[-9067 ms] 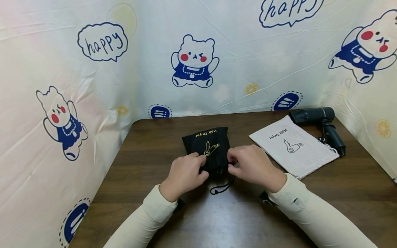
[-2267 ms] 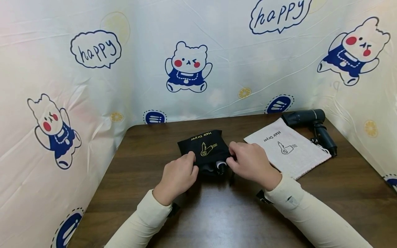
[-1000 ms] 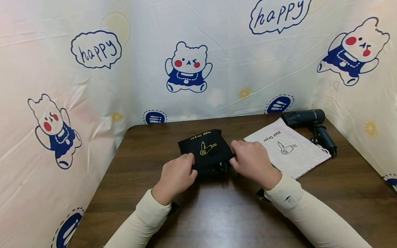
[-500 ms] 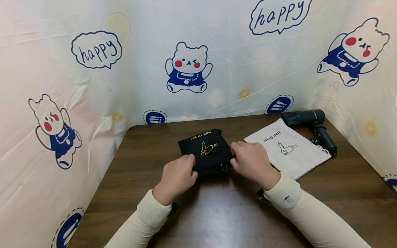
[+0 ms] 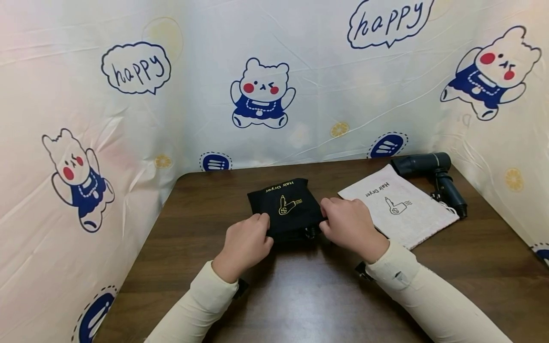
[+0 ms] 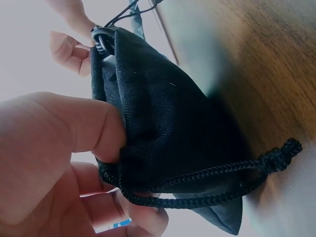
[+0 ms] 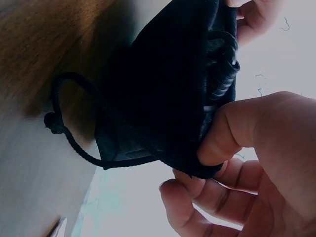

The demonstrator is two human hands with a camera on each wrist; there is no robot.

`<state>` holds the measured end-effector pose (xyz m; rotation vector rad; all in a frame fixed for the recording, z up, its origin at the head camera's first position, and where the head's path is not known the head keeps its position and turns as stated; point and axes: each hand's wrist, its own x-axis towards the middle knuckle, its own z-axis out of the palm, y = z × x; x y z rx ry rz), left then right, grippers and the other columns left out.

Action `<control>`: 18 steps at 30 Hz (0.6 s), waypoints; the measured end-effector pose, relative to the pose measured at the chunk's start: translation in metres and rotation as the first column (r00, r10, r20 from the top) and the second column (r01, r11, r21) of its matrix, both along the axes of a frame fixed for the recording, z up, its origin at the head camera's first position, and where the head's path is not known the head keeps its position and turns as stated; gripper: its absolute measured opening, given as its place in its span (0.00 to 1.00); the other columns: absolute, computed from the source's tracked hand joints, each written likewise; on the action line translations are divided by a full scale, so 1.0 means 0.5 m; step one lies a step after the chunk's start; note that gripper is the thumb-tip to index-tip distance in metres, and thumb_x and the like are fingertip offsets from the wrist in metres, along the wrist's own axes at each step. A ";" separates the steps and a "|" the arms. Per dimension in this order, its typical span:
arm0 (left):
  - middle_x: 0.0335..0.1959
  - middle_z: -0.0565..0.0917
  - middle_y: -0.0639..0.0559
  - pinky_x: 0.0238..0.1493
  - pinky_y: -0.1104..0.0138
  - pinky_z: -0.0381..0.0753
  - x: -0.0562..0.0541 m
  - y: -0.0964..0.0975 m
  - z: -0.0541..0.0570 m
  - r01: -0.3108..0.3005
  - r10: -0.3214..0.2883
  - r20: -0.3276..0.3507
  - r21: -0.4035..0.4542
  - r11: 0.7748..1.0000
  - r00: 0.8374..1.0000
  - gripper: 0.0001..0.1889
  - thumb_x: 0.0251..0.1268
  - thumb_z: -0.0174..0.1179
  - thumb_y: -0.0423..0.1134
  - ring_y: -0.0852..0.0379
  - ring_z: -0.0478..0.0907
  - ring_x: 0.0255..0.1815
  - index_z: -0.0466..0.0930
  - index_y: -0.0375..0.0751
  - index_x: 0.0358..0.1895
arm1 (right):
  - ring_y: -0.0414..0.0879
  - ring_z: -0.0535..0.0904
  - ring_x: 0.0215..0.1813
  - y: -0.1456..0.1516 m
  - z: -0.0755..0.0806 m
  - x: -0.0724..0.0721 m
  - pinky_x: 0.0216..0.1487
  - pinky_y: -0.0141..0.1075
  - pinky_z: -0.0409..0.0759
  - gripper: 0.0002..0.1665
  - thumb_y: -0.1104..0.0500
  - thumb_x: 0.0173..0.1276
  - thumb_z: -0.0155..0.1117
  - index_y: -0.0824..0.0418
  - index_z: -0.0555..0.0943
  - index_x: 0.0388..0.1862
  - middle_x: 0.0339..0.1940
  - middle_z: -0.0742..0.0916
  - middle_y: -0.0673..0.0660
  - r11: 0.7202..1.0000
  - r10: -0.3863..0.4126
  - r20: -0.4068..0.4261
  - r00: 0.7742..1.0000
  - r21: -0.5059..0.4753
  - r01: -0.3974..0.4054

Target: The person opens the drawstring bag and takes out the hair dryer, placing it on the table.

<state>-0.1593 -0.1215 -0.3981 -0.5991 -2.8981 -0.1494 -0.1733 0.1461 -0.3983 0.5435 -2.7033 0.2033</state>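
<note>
A black drawstring pouch (image 5: 289, 205), printed "Hair Dryer" in yellow, lies on the table with its mouth toward the person. My left hand (image 5: 245, 243) pinches the left corner of that mouth between thumb and fingers. At the opposite corner, my right hand (image 5: 349, 226) pinches the fabric edge, thumb at the mouth side. Between the hands, a ribbed black cord end (image 7: 224, 81) shows inside the opening; the rest of the contents is hidden. Knotted drawstring loops hang from both corners, one by the left hand (image 6: 212, 200) and one by the right (image 7: 74, 143).
Right of the pouch lies a white cloth bag (image 5: 399, 209), also printed "Hair Dryer". Behind it a dark hair dryer (image 5: 422, 164) rests near the table's back right corner. A printed curtain (image 5: 309, 95) surrounds the wooden table (image 5: 206, 205).
Since about two seconds ago, the pouch's edge has come down over the ribbed cord end, which shows less. Both hands keep their grip; over the last half second they barely move.
</note>
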 end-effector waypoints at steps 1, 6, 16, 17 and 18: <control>0.26 0.76 0.56 0.19 0.64 0.68 0.000 0.000 0.000 0.000 0.000 0.006 -0.002 1.000 1.000 0.04 0.62 0.64 0.38 0.60 0.69 0.20 0.78 0.46 0.35 | 0.43 0.69 0.18 0.000 0.000 0.000 0.22 0.40 0.64 0.11 0.55 0.58 0.69 0.51 0.74 0.25 0.19 0.76 0.45 1.000 -0.003 0.014 1.000 0.003 0.003; 0.24 0.74 0.56 0.18 0.63 0.67 0.001 0.000 0.001 -0.004 0.005 0.070 -0.005 1.000 0.998 0.04 0.63 0.63 0.39 0.59 0.69 0.20 0.78 0.45 0.35 | 0.42 0.70 0.20 -0.001 0.001 0.002 0.22 0.40 0.64 0.12 0.53 0.59 0.70 0.50 0.74 0.25 0.19 0.76 0.44 1.000 -0.008 0.093 0.996 0.009 0.008; 0.32 0.82 0.50 0.24 0.54 0.78 0.004 0.007 -0.011 0.003 0.011 0.185 -0.078 0.997 0.983 0.10 0.66 0.63 0.42 0.52 0.79 0.28 0.82 0.41 0.44 | 0.43 0.70 0.19 -0.007 -0.008 0.011 0.19 0.40 0.64 0.14 0.54 0.60 0.69 0.50 0.71 0.24 0.17 0.74 0.45 0.999 0.020 0.214 0.977 0.027 -0.027; 0.33 0.83 0.49 0.25 0.54 0.79 0.004 0.007 -0.013 0.005 0.011 0.192 -0.084 0.996 0.981 0.10 0.66 0.63 0.42 0.52 0.80 0.29 0.82 0.41 0.45 | 0.43 0.70 0.19 -0.008 -0.010 0.012 0.19 0.40 0.64 0.14 0.54 0.60 0.69 0.50 0.71 0.24 0.17 0.74 0.45 0.999 0.020 0.228 0.973 0.028 -0.027; 0.33 0.83 0.49 0.26 0.54 0.79 0.004 0.008 -0.015 0.008 0.010 0.198 -0.090 0.996 0.980 0.11 0.66 0.63 0.43 0.52 0.80 0.30 0.82 0.41 0.45 | 0.43 0.70 0.19 -0.009 -0.011 0.013 0.19 0.40 0.64 0.13 0.54 0.60 0.68 0.49 0.71 0.24 0.17 0.74 0.45 0.999 0.021 0.241 0.970 0.027 -0.028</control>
